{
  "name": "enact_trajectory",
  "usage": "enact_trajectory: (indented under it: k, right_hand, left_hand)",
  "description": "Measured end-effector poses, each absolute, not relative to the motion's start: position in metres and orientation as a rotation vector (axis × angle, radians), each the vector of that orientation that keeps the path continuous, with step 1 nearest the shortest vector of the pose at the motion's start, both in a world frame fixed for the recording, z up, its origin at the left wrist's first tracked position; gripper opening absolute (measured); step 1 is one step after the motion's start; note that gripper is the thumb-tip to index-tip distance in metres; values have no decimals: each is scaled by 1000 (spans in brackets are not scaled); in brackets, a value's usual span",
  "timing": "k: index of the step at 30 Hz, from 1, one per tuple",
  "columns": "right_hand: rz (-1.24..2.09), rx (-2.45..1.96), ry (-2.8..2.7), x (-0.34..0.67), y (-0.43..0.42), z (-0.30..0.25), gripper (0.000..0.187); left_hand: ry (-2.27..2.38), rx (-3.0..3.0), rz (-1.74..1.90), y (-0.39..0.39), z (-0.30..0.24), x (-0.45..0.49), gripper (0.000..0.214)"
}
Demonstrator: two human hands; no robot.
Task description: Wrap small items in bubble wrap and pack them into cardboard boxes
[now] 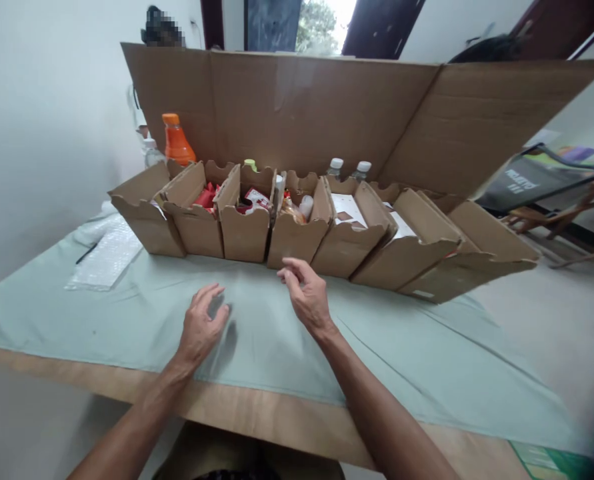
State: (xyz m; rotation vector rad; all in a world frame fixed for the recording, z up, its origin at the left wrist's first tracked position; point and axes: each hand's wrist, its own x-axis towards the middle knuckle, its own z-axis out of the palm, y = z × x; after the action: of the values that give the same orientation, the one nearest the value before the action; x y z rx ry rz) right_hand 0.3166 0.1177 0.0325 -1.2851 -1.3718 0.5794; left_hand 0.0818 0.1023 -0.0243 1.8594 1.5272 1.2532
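Observation:
My left hand (203, 325) hovers over the pale green cloth (261, 347), thumb and fingers apart, holding nothing. To its right, my right hand (307, 293) is raised just in front of the middle cardboard bin (297, 247), its fingers loosely bent and apart, with nothing visible in them. Several cardboard bins stand in a row beyond both hands. Inside the middle bin are a clear plastic wrapper (293, 211) and a small whitish container (306, 205). The bin to its left holds a red-and-white packet (257, 199); farther left lies a red packet (207, 196).
A tall cardboard panel (307, 113) stands behind the bins. An orange bottle (177, 141) and white-capped bottles (336, 167) are at the back. Bubble wrap (107, 257) with a black pen-like stick (86, 253) lies left. White boxes (347, 209) sit in bins right of the middle.

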Motion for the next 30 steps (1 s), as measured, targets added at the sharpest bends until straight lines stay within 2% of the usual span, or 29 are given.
enact_trajectory:
  k: [5, 7, 11, 13, 17, 21, 26, 27, 30]
  right_hand:
    - [330, -1473, -1764, 276, 168, 107, 67]
    - [240, -1675, -1850, 266, 190, 125, 69]
    - [120, -1873, -1885, 255, 212, 137, 37]
    - [108, -1850, -1889, 252, 206, 135, 28]
    - [125, -1755, -1940, 253, 153, 125, 19]
    - [241, -1430, -1941, 272, 62, 114, 13]
    - [304, -1350, -1713, 336, -21, 112, 5]
    - [300, -1378, -1615, 352, -31, 111, 10]
    - [352, -1402, -1389, 392, -54, 97, 47]
  left_hand:
    - [1503, 1895, 1439, 100, -21, 92, 37]
    - [1505, 1906, 1487, 100, -21, 93, 37]
    - [1529, 1792, 1595, 102, -18, 89, 38]
    - [1529, 1707, 1659, 105, -15, 86, 40]
    - [1540, 1427, 1831, 115, -11, 75, 46]
    - [1526, 1092, 1919, 123, -10, 59, 58]
    - [1269, 1139, 1857, 107, -9, 52, 62]
    - [1191, 1178, 1824, 101, -9, 53, 61]
    - [982, 1280, 1670, 85, -11, 58, 61]
